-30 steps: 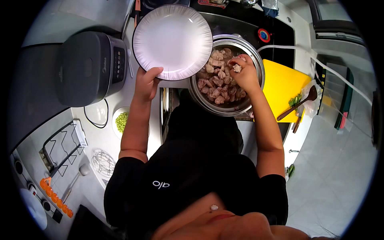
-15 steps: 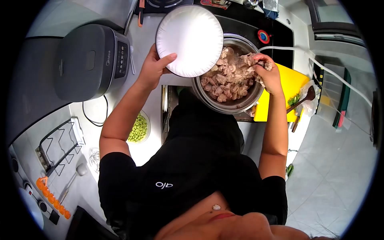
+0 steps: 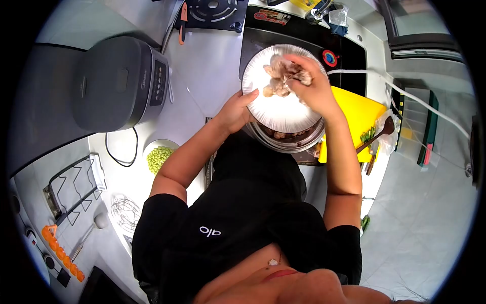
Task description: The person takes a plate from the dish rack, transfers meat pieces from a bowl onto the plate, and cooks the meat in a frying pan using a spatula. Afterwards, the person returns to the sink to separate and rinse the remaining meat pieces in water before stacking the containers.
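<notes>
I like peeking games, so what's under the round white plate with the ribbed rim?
A round, silver metal pot. Pinkish-brown meat chunks show inside its near edge; the round white plate covers whatever else is inside, so that can't be seen.

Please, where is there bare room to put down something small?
The white counter between the rice cooker, the stove and the black sink looks bare. So does the upper part of the yellow cutting board. Its right edge is crowded with chopped greens, a brown spoon and a plastic bag. Over the pot, the plate and right hand leave little room.
</notes>
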Action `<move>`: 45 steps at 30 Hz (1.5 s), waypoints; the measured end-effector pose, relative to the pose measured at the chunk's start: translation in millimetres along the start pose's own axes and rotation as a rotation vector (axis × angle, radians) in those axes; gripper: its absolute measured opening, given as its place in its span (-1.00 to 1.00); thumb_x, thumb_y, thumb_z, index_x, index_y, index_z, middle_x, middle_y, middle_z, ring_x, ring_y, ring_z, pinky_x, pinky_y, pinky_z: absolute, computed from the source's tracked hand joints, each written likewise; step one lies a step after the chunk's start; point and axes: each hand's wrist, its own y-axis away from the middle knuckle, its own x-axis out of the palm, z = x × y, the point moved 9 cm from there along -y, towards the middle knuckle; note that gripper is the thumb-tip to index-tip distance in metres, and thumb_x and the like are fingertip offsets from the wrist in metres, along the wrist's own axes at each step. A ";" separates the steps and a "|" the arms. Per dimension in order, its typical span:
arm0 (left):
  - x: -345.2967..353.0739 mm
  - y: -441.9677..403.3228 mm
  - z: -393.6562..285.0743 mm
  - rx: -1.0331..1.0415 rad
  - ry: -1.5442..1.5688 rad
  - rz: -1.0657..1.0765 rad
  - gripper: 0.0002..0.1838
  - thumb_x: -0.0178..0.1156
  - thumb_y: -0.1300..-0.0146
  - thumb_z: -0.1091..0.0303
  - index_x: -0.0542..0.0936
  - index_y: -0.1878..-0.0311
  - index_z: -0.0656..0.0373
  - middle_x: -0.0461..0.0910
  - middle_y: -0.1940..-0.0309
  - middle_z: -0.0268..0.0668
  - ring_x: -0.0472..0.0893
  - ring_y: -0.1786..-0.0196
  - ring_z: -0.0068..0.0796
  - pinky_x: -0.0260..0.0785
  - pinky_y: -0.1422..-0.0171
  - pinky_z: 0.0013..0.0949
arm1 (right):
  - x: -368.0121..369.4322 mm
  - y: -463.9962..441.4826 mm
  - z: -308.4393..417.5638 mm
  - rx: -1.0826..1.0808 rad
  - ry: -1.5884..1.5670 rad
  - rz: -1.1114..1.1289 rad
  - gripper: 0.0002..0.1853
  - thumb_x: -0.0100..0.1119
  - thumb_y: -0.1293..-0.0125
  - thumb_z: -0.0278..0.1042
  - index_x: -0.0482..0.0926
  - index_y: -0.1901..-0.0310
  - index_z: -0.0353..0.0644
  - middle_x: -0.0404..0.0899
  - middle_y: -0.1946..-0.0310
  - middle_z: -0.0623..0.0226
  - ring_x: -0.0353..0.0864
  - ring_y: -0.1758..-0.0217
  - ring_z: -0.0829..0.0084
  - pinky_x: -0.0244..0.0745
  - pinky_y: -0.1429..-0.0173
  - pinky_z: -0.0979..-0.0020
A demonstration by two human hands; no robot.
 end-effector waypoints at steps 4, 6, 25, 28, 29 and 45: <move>-0.4 4.3 -4.2 0.042 0.066 0.010 -0.49 0.00 -0.31 0.16 0.20 -0.21 0.26 0.43 -0.05 -0.17 0.52 -0.03 -0.28 0.48 0.00 -0.15 | 15.3 5.3 28.9 -0.034 0.299 0.092 -0.39 0.27 0.03 -0.49 0.41 -0.15 0.03 0.35 -0.12 0.09 0.36 -0.19 0.22 0.26 -0.23 0.34; -0.4 6.5 -8.2 0.067 0.035 -0.017 -0.49 0.00 -0.30 0.16 0.21 -0.20 0.27 0.43 -0.05 -0.16 0.52 -0.02 -0.28 0.48 -0.01 -0.15 | 7.8 8.9 41.1 -0.049 0.323 0.112 -0.37 0.30 0.03 -0.46 0.40 -0.16 0.04 0.31 -0.17 0.08 0.33 -0.23 0.22 0.25 -0.24 0.33; -63.2 42.5 -87.2 0.344 0.031 -0.302 -0.44 -0.01 -0.29 0.05 0.22 -0.24 0.19 0.38 -0.15 -0.19 0.43 -0.15 -0.23 0.35 -0.18 -0.13 | 73.5 56.3 -128.1 0.526 0.921 0.396 0.06 0.43 0.22 0.05 -0.06 -0.33 0.49 -0.12 -0.39 0.15 -0.13 -0.42 -0.04 -0.12 -0.25 -0.35; -62.2 42.1 -90.9 0.362 0.061 -0.309 -0.46 0.00 -0.29 0.06 0.25 -0.22 0.19 0.42 -0.11 -0.20 0.49 -0.10 -0.25 0.42 -0.11 -0.16 | 57.1 52.5 -151.6 0.542 0.877 0.351 -0.06 0.40 0.17 0.02 0.06 -0.29 0.44 -0.02 -0.35 0.16 0.05 -0.36 0.00 0.05 -0.27 -0.14; -61.8 42.6 -90.9 0.363 0.067 -0.311 -0.46 0.00 -0.29 0.06 0.24 -0.22 0.19 0.42 -0.12 -0.20 0.48 -0.10 -0.25 0.42 -0.11 -0.15 | 53.6 54.8 -164.1 0.542 0.829 0.357 -0.08 0.39 0.15 0.00 0.09 -0.28 0.43 0.00 -0.34 0.15 0.08 -0.34 0.01 0.08 -0.27 -0.10; -58.4 41.5 -88.8 0.363 0.086 -0.293 -0.45 0.01 -0.29 0.08 0.22 -0.23 0.22 0.40 -0.13 -0.17 0.46 -0.13 -0.24 0.39 -0.15 -0.12 | 28.9 50.1 -144.7 0.307 0.770 0.116 -0.47 0.31 0.08 -0.35 0.44 0.00 0.22 0.36 -0.01 0.10 0.45 0.01 0.03 0.43 -0.03 0.20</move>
